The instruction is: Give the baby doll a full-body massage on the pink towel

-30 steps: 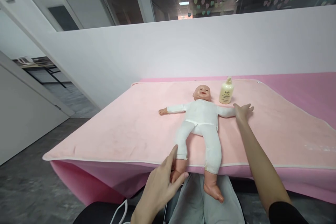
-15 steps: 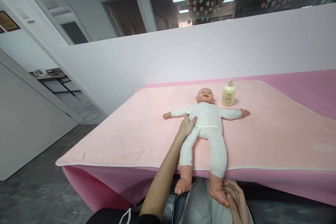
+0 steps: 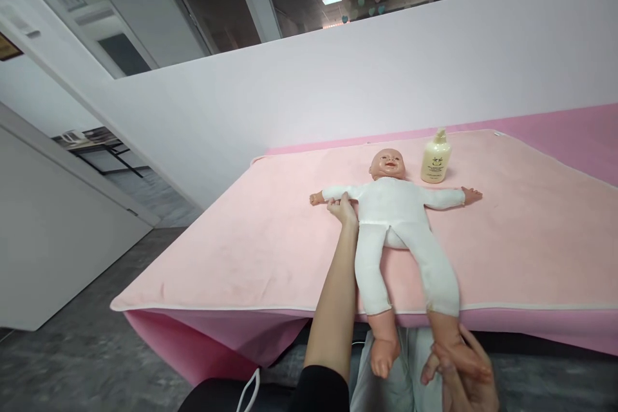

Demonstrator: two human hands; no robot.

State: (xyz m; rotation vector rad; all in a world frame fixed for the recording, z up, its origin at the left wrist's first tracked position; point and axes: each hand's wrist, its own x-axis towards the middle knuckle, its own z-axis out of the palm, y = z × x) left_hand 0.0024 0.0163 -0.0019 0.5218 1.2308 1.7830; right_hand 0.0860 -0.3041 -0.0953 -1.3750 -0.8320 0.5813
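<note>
A baby doll [image 3: 393, 203] in a white cloth suit lies face up, arms spread, its feet past the table's front edge. My left hand [image 3: 344, 210] is closed on the doll's arm at the left of the picture, below the sleeve, the thumb side up against it. At the front edge my right hand [image 3: 466, 370] wraps around the doll's foot on the right, the fingers curled about it. The doll's other foot [image 3: 385, 354] hangs free over my lap. A pale yellow pump bottle [image 3: 435, 158] stands beside the doll's head.
A pink blanket [image 3: 232, 251] with a white hem covers the table, over a darker pink cloth [image 3: 574, 135]. Behind rises a white half wall [image 3: 193, 116] with glass above. A white door [image 3: 58, 225] is at the left. A white cable [image 3: 248, 389] hangs near my seat.
My left hand has moved from the doll's waist up to its arm. My right hand has taken hold of the foot. The view has shifted, and the doll's legs lie further right.
</note>
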